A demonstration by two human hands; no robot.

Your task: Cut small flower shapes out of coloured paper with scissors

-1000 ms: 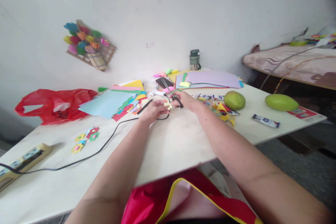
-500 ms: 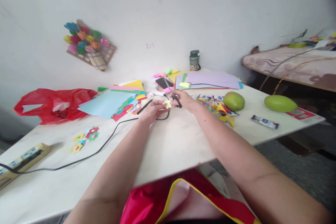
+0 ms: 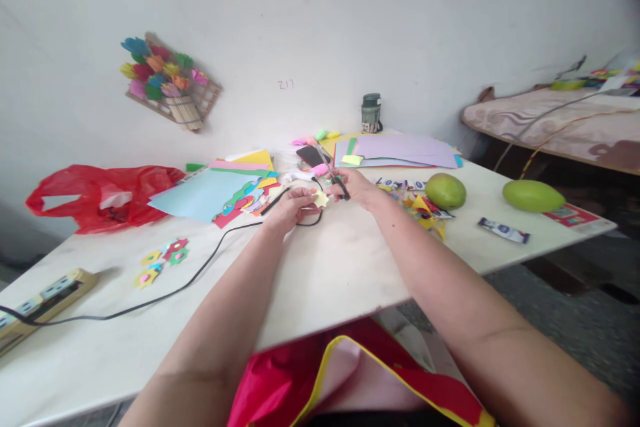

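Observation:
Between the fingertips of my left hand (image 3: 293, 209) is a small pale yellow paper cutout (image 3: 321, 199) with a scalloped edge. My right hand (image 3: 353, 188) grips a pair of scissors (image 3: 327, 164) by the dark handles, the blades pointing up and away from me. The scissors are beside the cutout, not visibly on it. Behind my hands lie a dark phone (image 3: 309, 156) and a white glue gun (image 3: 299, 175), partly covered. Several finished paper flowers (image 3: 165, 261) in yellow, red, green and blue sit on the table at the left.
Coloured paper sheets (image 3: 200, 195) and scraps lie left of my hands, with more sheets (image 3: 400, 150) at the back right. A red plastic bag (image 3: 105, 199), power strip (image 3: 45, 303), black cable (image 3: 150, 307), green tumbler (image 3: 371, 113) and two green mangoes (image 3: 445, 191) are on the white table (image 3: 340, 280).
The scissors have tilted slightly and shifted in my right hand, their handles now closer to my palm. The yellow cutout shows more fully, turned flatter toward me in my left fingers.

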